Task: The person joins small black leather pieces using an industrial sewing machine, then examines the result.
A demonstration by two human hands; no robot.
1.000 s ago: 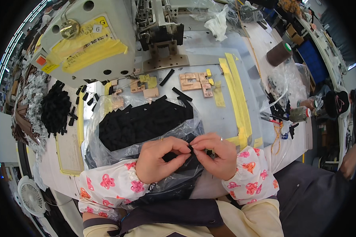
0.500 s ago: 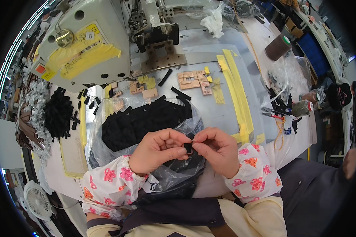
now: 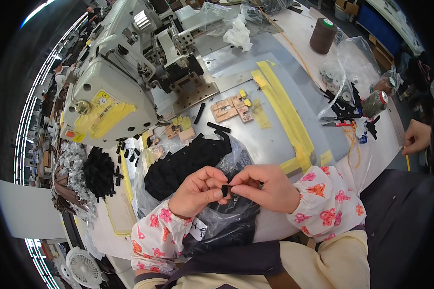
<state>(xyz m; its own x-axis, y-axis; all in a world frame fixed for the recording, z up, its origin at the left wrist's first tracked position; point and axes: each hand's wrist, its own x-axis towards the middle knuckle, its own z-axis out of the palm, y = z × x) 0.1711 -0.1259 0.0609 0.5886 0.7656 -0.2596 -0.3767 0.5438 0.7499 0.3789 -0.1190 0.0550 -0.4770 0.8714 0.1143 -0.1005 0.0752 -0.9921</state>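
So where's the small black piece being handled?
Head view, near centre: the small black piece is held between left hand and right hand, over the clear plastic bag.

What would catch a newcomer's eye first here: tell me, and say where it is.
Probably the bulky off-white sewing machine at the upper left, with yellow tape on its housing. Next, near the centre, the left hand and right hand, in pink-and-orange patterned white sleeves, both pinching a small black piece. Just beyond the hands, a heap of black strips lies in an open clear plastic bag.
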